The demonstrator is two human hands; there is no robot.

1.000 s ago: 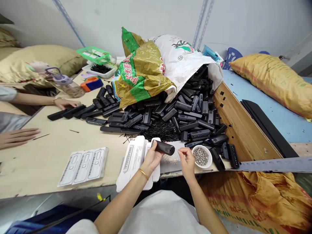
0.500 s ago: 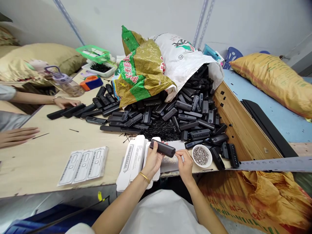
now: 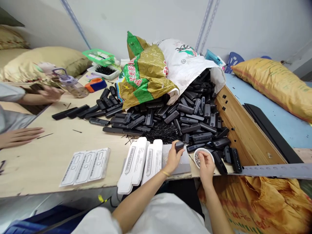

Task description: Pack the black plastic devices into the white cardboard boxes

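Left hand (image 3: 172,162), lower centre of the frame: fingers closed round one black unit (image 3: 179,145), its rounded end showing above a grey sheet (image 3: 181,168).
Right hand (image 3: 207,165), just beside it: fingers bent down into a white bowl (image 3: 205,149); whether they grip any of the metal bits (image 3: 197,157), cannot tell.
Black casings (image 3: 185,108), centre to right: loose heap, nearest ones close against the bowl.
Thin black stems (image 3: 162,131): tangled, beyond the sheet.
White cartons (image 3: 137,159), left of the left hand: flat, overlapping.
Counter (image 3: 46,172): carries all the above; bowl near its front edge.
Co-worker's hand (image 3: 23,137), left edge of the frame: resting flat.

Risks, as judged: a finger or wrist catching the rim could tip the bowl and scatter bits off the front edge; a sliding casing could nudge it; a bit pinched loosely could drop among the stems; a slack left grip could let the unit turn or slip.
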